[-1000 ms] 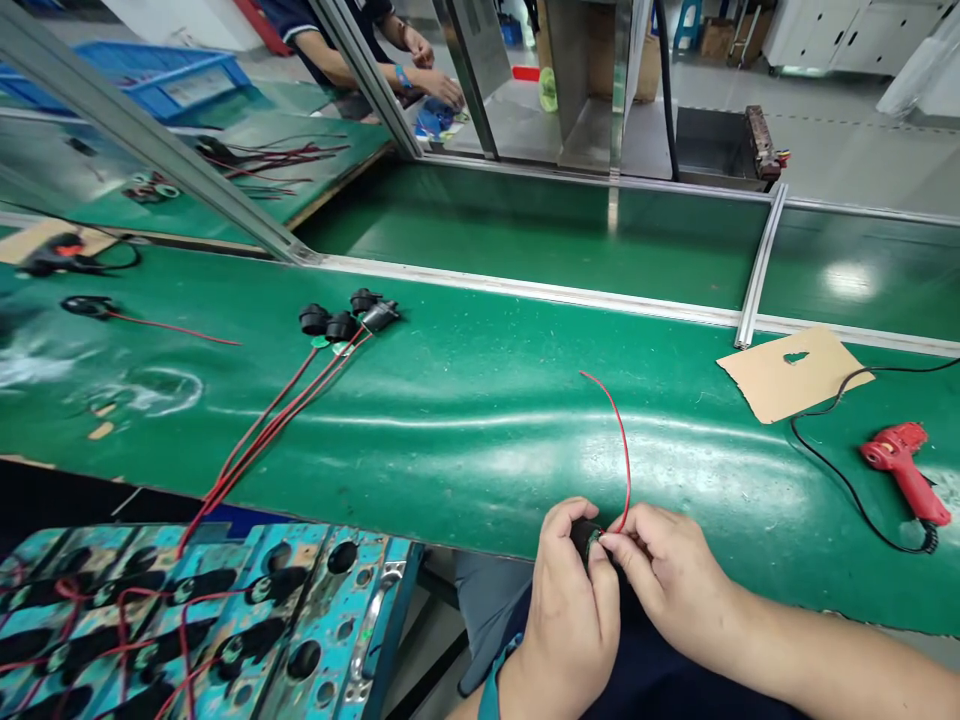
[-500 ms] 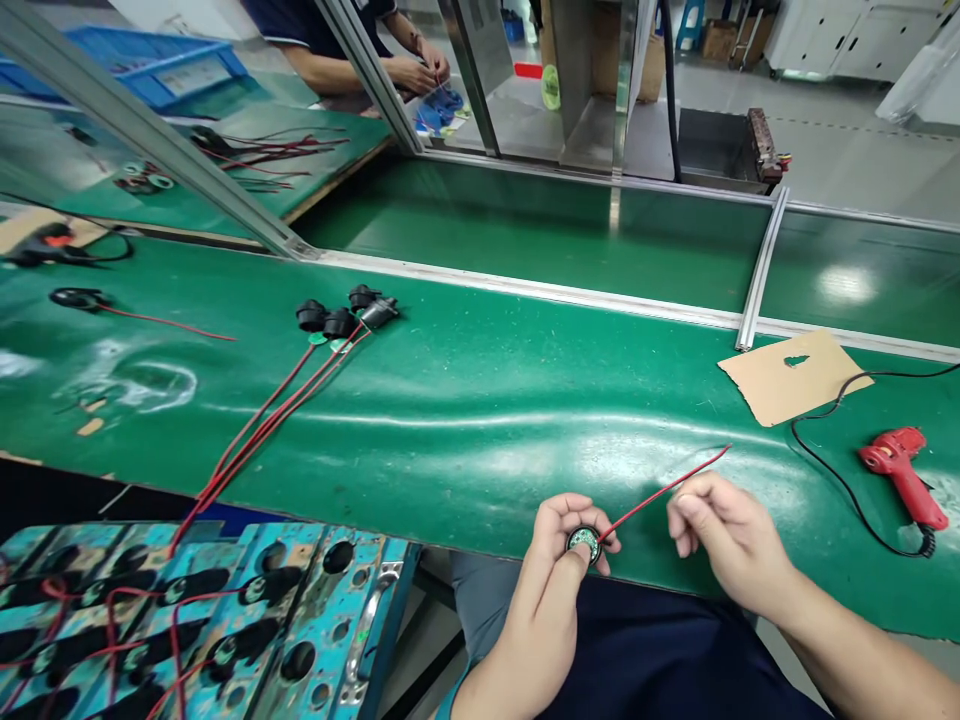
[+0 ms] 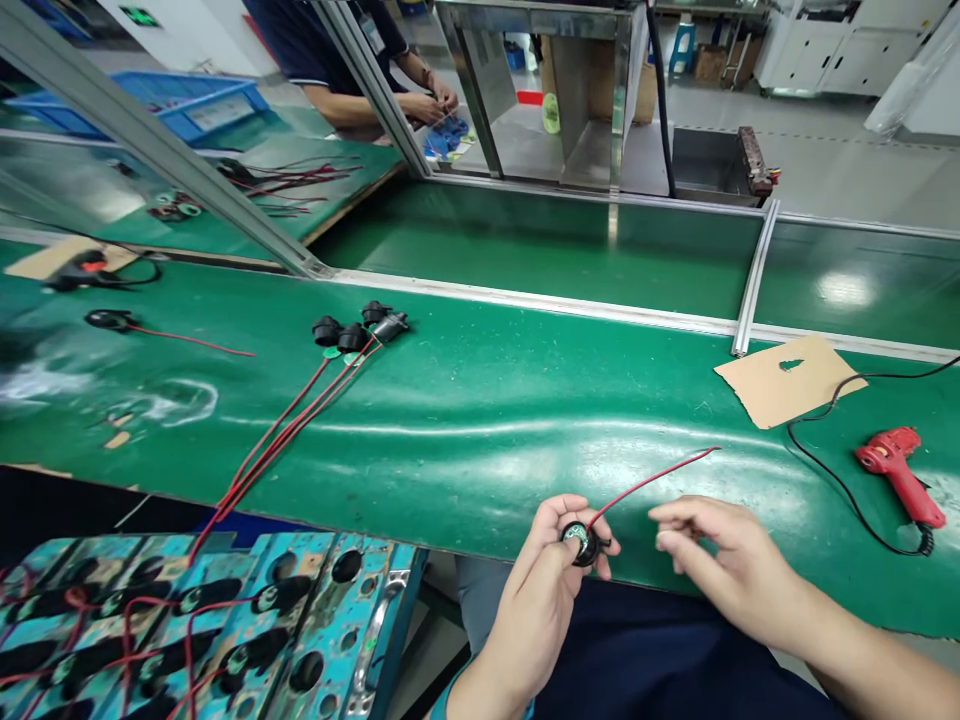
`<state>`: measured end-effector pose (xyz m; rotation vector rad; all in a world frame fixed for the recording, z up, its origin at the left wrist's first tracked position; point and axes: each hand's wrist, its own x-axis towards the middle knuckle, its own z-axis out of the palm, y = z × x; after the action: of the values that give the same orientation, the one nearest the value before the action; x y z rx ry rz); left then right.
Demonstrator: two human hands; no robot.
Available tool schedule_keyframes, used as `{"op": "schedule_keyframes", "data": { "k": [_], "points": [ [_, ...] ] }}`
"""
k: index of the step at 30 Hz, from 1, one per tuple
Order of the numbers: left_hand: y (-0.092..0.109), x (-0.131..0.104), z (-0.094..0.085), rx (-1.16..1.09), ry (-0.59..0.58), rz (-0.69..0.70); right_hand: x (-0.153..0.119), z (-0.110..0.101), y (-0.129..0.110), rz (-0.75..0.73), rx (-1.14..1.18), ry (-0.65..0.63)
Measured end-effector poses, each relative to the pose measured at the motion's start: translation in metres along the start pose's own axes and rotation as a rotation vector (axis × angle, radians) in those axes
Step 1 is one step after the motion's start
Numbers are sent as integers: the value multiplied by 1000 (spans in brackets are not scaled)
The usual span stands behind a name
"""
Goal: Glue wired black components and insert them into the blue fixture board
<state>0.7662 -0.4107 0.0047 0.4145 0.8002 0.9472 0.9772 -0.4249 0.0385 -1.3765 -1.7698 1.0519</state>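
My left hand [image 3: 544, 590] pinches a small round black part [image 3: 580, 541] with a green face at the near edge of the green belt [image 3: 480, 420]. A thin red wire [image 3: 651, 480] runs from that part up and to the right over the belt. My right hand [image 3: 720, 570] hovers just right of the part with fingers apart, holding nothing and apart from the wire. Three more black parts [image 3: 360, 328] with long red wires lie on the belt to the left.
A red glue gun [image 3: 896, 470] with a black cord lies at the right, beside a cardboard piece [image 3: 791, 380]. A worn blue fixture tray [image 3: 202, 620] with wired parts sits at the lower left. Another person's hands [image 3: 431, 100] work beyond the metal frame.
My right hand has let go of the red wire and drawn away to the right; the wire swung from upright to slanting right. My left hand keeps the round part.
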Motion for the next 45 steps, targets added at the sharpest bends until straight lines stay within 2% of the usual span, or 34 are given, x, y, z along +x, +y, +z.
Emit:
{"op": "schedule_keyframes", "data": {
  "k": [4,10,13,16,20,22,26,30,34,37,40,42,45],
  "points": [
    [1,-2,-1,-116,-71,-102,21,22,-16,-214,-62,-103],
    [-1,-1,-15,-222,-153,-257,31,28,-16,-263,-173,-165],
    [-2,-1,-16,-209,-171,-284,33,27,-17,-280,-231,-223],
    [-3,-2,-11,-119,-129,-221,35,27,-20,-247,-259,-275],
    [-8,-5,-6,97,28,-72,37,28,-20,-192,-264,-314],
    [-12,-7,-8,251,105,2,36,31,-18,-219,-313,-300],
    [-19,-10,-13,505,186,78,34,38,-12,-316,-470,-215],
    [-20,-10,-13,531,228,91,34,44,-7,-325,-508,-189],
    [-18,-6,-12,283,142,12,35,42,-3,-254,-399,-164],
    [-14,-5,-11,71,27,-2,34,36,-2,-95,-242,-90],
    [-10,-4,-11,-33,-57,-31,32,33,-5,65,9,-50],
    [-9,-4,-12,-71,-85,-52,31,34,-8,171,255,-88],
    [-9,-4,-13,-120,-85,-81,31,39,-11,333,625,-214]
  ]
}}
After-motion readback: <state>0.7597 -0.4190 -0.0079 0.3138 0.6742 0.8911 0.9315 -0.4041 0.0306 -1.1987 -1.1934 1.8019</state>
